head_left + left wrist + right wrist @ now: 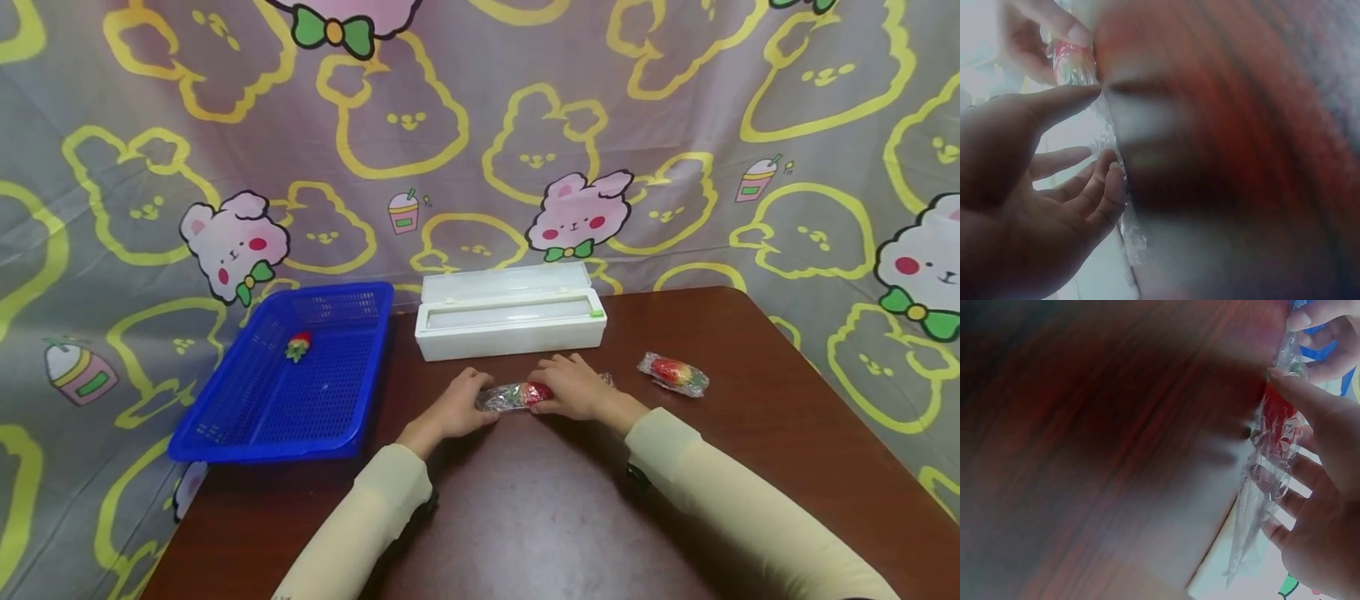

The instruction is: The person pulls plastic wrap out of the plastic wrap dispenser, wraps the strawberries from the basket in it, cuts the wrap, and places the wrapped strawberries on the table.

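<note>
A red strawberry with green leaves lies wrapped in clear plastic film between the hands, just above the brown table. My right hand grips the strawberry end, thumb along the near side and fingers behind. At the film's left end, my left hand pinches the loose tail between thumb and fingers. A long crinkled tail of film runs past the right fingers in the right wrist view. In the left wrist view the strawberry shows beyond the left thumb, beside the other hand.
Behind the hands stands a long white box with its lid raised. A blue basket at the left holds one strawberry. Another film-wrapped strawberry lies on the table at the right. A patterned curtain hangs around the table.
</note>
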Demonstrator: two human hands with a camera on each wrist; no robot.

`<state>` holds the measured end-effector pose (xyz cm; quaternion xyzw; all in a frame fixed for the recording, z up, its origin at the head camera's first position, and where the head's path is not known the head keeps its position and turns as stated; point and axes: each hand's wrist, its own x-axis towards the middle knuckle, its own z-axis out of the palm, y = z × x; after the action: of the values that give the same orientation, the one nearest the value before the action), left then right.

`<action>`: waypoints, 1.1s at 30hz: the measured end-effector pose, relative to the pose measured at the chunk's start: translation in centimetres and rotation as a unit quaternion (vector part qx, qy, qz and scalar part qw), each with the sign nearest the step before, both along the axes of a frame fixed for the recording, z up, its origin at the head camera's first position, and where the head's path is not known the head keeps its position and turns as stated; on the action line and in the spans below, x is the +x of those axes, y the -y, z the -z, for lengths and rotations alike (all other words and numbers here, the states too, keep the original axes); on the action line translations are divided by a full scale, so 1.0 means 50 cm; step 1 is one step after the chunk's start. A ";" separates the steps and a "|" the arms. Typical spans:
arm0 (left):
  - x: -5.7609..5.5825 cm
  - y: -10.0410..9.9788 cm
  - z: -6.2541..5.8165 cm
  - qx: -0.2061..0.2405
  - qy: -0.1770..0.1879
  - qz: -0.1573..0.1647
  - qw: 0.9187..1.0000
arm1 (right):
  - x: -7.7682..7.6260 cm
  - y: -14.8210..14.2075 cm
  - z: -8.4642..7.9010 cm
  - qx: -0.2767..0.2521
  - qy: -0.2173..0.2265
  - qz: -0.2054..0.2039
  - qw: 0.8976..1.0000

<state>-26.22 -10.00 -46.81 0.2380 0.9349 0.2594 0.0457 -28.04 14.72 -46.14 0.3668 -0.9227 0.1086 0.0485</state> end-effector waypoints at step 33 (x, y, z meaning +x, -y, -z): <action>0.041 0.001 -0.092 0.240 0.041 0.040 0.969 | 0.065 0.004 -0.054 -0.171 -0.070 -0.040 0.982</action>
<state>-24.17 -10.03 -42.21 0.2683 0.8323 0.4837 0.0353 -24.81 14.52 -43.47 0.3962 -0.8694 0.2408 0.1706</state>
